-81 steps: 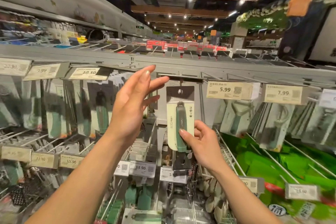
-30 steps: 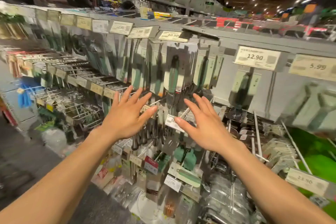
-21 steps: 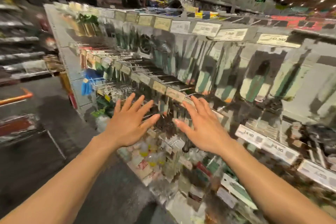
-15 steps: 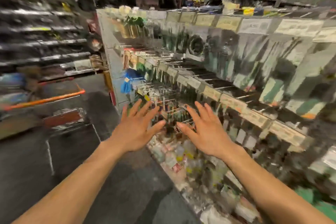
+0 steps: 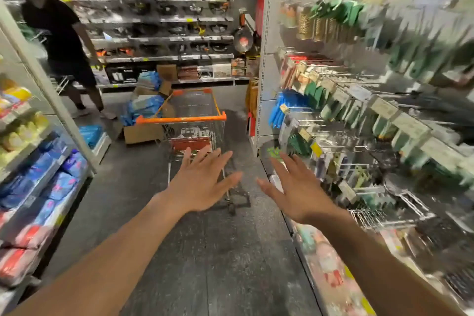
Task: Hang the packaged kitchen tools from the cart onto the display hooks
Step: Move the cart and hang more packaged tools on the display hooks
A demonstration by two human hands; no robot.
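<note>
Empty hands reach down a store aisle toward a shopping cart

Left hand [image 5: 202,185] and right hand [image 5: 297,187] are spread, fingers splayed, holding nothing. The orange-handled cart [image 5: 191,118] stands ahead on the floor; blurred packaged kitchen tools [image 5: 333,100] hang on display hooks [image 5: 343,75] at right.

Dark speckled floor [image 5: 205,264], stocked shelving [image 5: 30,161] left, cookware racks [image 5: 164,20] behind, perhaps dim lighting
</note>
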